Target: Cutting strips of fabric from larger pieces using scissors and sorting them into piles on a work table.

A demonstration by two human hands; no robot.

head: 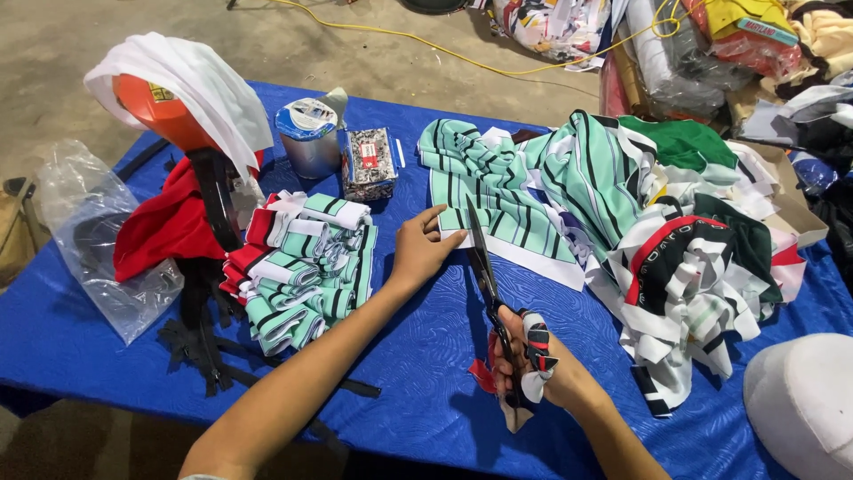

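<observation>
1. Striped green cloth (498, 209) lies flat on the blue table (426, 356), and I press its edge with my open left hand (422, 249).
2. I've clamped my right hand (533, 360) around the scissors (484, 267), blades at the cloth's white edge.

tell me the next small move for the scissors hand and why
Probably close the scissors and run the cut forward. The blades sit open at the edge of the striped mint fabric, the left hand already presses it flat beside them, and the right hand grips the handles.
</observation>
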